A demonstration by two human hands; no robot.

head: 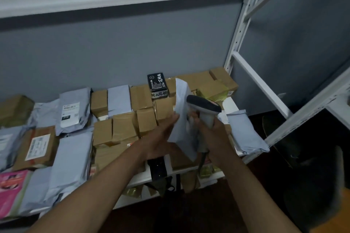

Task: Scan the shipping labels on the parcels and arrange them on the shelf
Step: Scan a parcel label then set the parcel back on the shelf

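Parcels crowd the shelf (232,103)

Boxes (124,128) sit mid-shelf, mailer bags (73,107) left of them, one bag (244,132) right, a small carton (157,84) on top behind.

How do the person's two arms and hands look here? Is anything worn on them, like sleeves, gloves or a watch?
Both forearms enter from the bottom edge and are bare as far as the picture shows: no sleeves are visible. The left hand and the right hand wear no gloves. No watch, bracelet or ring shows, though the picture is dim and slightly blurred.
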